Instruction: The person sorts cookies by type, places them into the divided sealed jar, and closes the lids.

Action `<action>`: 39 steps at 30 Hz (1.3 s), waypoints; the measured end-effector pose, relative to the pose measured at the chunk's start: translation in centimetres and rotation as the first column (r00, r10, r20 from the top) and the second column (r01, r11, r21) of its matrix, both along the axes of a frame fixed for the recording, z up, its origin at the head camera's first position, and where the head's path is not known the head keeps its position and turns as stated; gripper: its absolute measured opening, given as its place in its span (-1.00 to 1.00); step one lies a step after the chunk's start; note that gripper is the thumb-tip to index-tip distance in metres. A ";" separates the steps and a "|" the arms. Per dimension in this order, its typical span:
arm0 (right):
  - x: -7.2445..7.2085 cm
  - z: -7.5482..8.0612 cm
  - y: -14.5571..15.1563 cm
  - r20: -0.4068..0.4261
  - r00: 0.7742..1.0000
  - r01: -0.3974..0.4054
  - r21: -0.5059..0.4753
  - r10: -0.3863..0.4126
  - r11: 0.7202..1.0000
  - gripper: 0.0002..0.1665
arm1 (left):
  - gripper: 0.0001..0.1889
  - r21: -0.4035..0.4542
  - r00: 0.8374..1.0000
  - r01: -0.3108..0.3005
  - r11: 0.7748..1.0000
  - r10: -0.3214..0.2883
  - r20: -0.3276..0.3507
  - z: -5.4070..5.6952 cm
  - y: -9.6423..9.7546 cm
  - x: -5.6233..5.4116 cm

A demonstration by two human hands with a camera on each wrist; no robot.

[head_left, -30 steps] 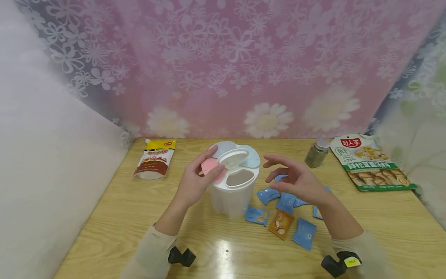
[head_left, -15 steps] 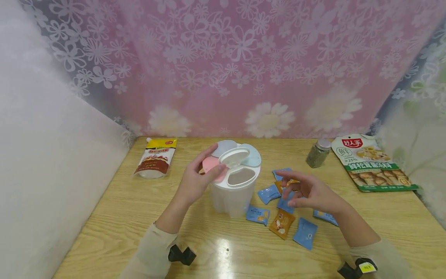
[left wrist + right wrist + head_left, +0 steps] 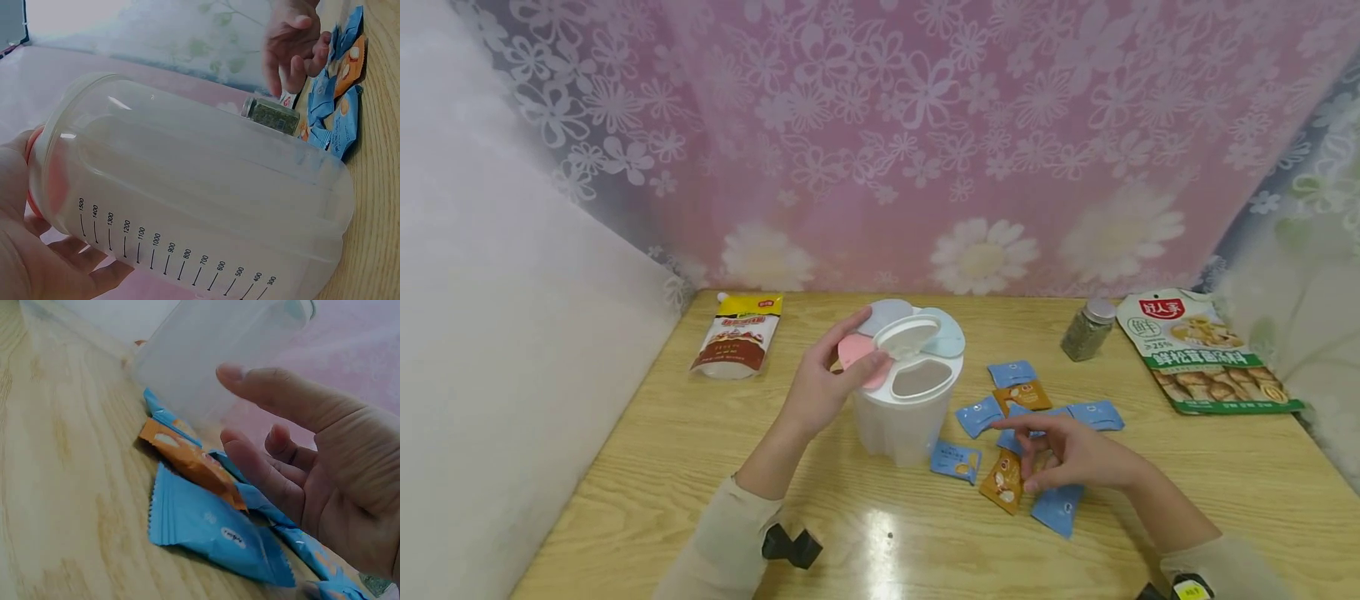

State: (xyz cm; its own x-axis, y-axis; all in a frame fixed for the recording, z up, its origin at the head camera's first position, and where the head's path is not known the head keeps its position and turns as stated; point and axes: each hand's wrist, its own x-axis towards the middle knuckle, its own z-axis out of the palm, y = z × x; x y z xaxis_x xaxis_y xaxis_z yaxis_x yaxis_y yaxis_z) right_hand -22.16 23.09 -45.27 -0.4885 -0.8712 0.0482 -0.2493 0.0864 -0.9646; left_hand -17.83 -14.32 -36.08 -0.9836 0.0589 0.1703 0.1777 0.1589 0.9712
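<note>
A translucent storage canister (image 3: 897, 429) with a white lid stands on the table. Its lid carries pink, lilac and pale blue flaps, and one white flap (image 3: 907, 336) is raised beside an uncovered opening. My left hand (image 3: 820, 385) grips the canister at the lid, thumb on the pink flap (image 3: 854, 351) and fingers around the far side. Printed scale numbers run along the canister wall (image 3: 187, 187). My right hand (image 3: 1075, 454) hovers over the snack packets, fingers loosely bent and holding nothing. Nearest to it are an orange packet (image 3: 1002, 483) and a blue packet (image 3: 1058, 510).
More small blue packets (image 3: 1012, 372) and another orange one (image 3: 1022, 396) lie right of the canister. Behind them are a jar of dried herbs (image 3: 1087, 330) and a large mushroom-printed pouch (image 3: 1210, 354). A spouted pouch (image 3: 737, 337) lies at left, before a floral curtain (image 3: 880, 167).
My right hand has moved away from the canister, down over the packets toward the table's front. My left hand keeps its hold on the canister, and the white flap stays raised.
</note>
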 end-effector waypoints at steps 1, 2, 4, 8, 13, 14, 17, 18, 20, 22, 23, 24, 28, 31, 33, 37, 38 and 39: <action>0.0 -0.2 0.0 0.004 1.000 -0.002 0.012 0.002 1.000 -0.16 | -0.39 0.003 1.000 0.002 1.000 -0.002 0.000 0.0 0.0 0.0; 0.0 -0.5 0.0 0.001 1.000 -0.011 0.013 0.011 1.000 -0.16 | -0.39 0.006 1.000 0.004 1.000 -0.004 0.001 0.0 0.0 0.0; -0.1 -1.0 0.1 -0.007 1.000 -0.023 0.022 0.023 0.999 -0.17 | -0.39 0.012 1.000 0.004 1.000 -0.004 0.000 0.0 0.1 0.1; -0.2 -1.7 0.1 -0.038 0.998 -0.042 0.037 0.043 0.998 -0.19 | -0.39 0.010 1.000 0.004 1.000 -0.004 -0.008 0.0 0.1 0.0; -0.3 -1.8 0.1 -0.070 0.997 -0.023 0.092 0.030 0.996 -0.19 | -0.39 0.008 1.000 0.000 1.000 0.000 -0.015 -0.1 0.1 0.0; -0.3 -1.8 0.1 -0.074 0.997 -0.021 0.104 0.029 0.994 -0.19 | -0.39 0.009 1.000 -0.002 1.000 0.002 -0.016 -0.1 0.2 0.0; -0.2 -1.6 0.1 -0.100 0.994 -0.019 0.131 0.032 0.991 -0.22 | -0.40 0.011 1.000 -0.005 1.000 0.005 -0.014 0.0 0.2 0.1; -0.2 -1.6 0.1 -0.117 0.993 -0.014 0.136 0.031 0.991 -0.23 | -0.40 0.011 1.000 -0.004 1.000 0.004 -0.013 -0.1 0.1 0.1; -0.2 -1.6 0.0 -0.153 0.988 -0.003 0.142 0.025 0.990 -0.29 | -0.40 0.010 1.000 -0.005 1.000 0.005 -0.008 -0.1 0.1 0.1; -0.2 -1.7 0.0 -0.177 0.984 0.008 0.141 0.017 0.990 -0.37 | -0.40 0.008 1.000 -0.002 1.000 0.002 -0.005 -0.1 0.1 0.0; -0.1 -1.8 0.0 -0.190 0.982 0.016 0.141 0.012 0.990 -0.40 | -0.39 0.008 1.000 0.000 1.000 0.000 -0.004 -0.1 0.1 0.0; -0.1 -1.9 -0.1 -0.198 0.980 0.025 0.142 0.004 0.990 -0.43 | -0.39 0.008 1.000 0.003 1.000 -0.003 -0.002 -0.1 0.1 0.0; 0.0 -2.0 -0.2 -0.222 0.975 0.058 0.152 -0.023 0.987 -0.48 | -0.39 0.004 1.000 0.009 1.000 -0.009 0.000 0.0 0.0 0.0; 0.0 -2.0 -0.3 -0.234 0.971 0.088 0.166 -0.048 0.982 -0.51 | -0.40 0.002 1.000 0.014 1.000 -0.014 0.000 0.0 0.0 0.1; 0.0 -2.0 -0.3 -0.236 0.969 0.117 0.179 -0.073 0.977 -0.55 | -0.40 0.002 1.000 0.015 1.000 -0.015 0.002 0.1 0.0 0.1; -0.2 -2.0 -0.3 -0.214 0.968 0.175 0.186 -0.134 0.967 -0.66 | -0.40 0.001 1.000 0.010 1.000 -0.010 0.011 0.1 0.1 0.1; -0.3 -2.0 -0.3 -0.200 0.969 0.183 0.180 -0.146 0.966 -0.70 | -0.40 0.001 1.000 0.009 1.000 -0.009 0.011 0.2 0.1 0.2; -0.4 -2.0 -0.2 -0.184 0.970 0.189 0.174 -0.156 0.967 -0.73 | -0.41 0.001 1.000 0.007 1.000 -0.007 0.013 0.2 0.1 0.2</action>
State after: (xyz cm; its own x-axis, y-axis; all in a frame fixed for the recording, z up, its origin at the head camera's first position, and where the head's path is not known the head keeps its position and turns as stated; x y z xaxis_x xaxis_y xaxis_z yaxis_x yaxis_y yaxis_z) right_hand -22.52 22.84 -47.25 -0.6311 -0.7756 -0.0151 -0.3710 0.3189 -0.8722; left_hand -17.65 -14.25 -35.91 -0.9853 0.0658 0.1577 0.1663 0.1567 0.9735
